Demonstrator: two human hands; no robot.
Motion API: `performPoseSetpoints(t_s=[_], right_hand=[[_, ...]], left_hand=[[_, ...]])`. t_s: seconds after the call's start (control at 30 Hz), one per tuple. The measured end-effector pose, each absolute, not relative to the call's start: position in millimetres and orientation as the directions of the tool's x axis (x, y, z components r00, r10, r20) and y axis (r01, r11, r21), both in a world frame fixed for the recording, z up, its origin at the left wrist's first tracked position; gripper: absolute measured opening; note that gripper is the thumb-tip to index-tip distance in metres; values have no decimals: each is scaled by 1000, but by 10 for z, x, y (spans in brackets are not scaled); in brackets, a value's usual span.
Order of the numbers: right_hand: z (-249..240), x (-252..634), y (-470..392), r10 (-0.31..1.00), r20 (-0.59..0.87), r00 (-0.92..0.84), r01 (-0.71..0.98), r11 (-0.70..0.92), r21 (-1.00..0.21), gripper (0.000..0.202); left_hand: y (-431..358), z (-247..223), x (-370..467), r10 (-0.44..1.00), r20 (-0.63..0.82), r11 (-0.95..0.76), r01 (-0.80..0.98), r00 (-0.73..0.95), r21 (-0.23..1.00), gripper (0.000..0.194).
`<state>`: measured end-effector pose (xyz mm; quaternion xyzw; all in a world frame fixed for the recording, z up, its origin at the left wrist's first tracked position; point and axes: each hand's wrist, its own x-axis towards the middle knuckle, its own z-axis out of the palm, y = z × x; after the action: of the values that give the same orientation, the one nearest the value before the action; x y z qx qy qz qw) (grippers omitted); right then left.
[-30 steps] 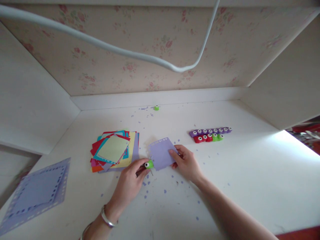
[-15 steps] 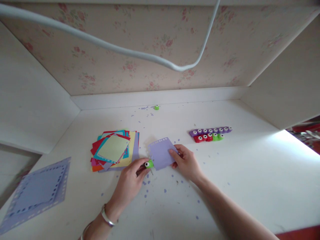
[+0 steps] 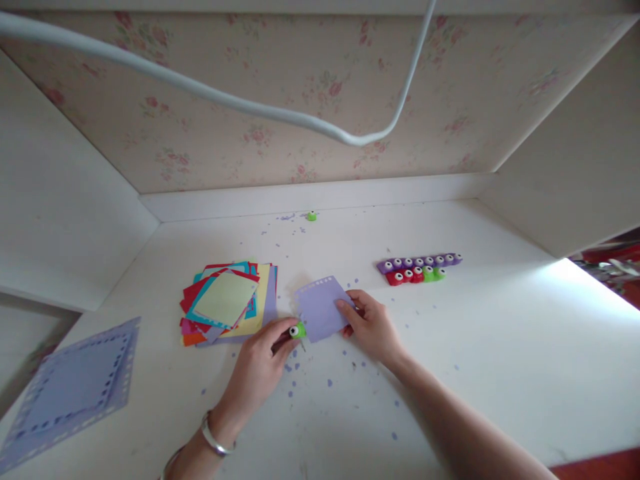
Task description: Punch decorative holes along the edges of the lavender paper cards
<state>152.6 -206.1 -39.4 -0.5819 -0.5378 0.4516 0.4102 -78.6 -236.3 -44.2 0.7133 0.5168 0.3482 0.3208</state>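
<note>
My left hand (image 3: 265,353) is closed on a small green craft punch (image 3: 299,331) with a white eye-like button. The punch sits at the left edge of a purple paper square (image 3: 323,310). Along the square's far edge runs a row of small punched holes. My right hand (image 3: 370,327) pinches the paper by its right side, thumb on top. Tiny purple paper bits (image 3: 295,367) lie scattered on the white table around both hands.
Stacked coloured paper (image 3: 225,300) lies to the left; hole-edged purple sheets (image 3: 75,387) are at far left. Several purple punches (image 3: 419,262) line up behind red and green punches (image 3: 417,275) on the right. Another green punch (image 3: 312,216) stands near the wall. A white cable (image 3: 300,120) hangs overhead.
Hardly anything differs. The whole view has shifted slightly; both hands keep their hold on the punch and the paper, in nearly the same place.
</note>
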Motion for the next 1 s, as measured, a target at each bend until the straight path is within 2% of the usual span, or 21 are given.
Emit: performPoseSetpoints(t_s=[1.0], right_hand=[[-415, 1549, -2044, 995, -96, 11, 235, -95, -967, 30]], left_hand=[[-2367, -459, -797, 965, 124, -229, 510, 232, 829, 27]])
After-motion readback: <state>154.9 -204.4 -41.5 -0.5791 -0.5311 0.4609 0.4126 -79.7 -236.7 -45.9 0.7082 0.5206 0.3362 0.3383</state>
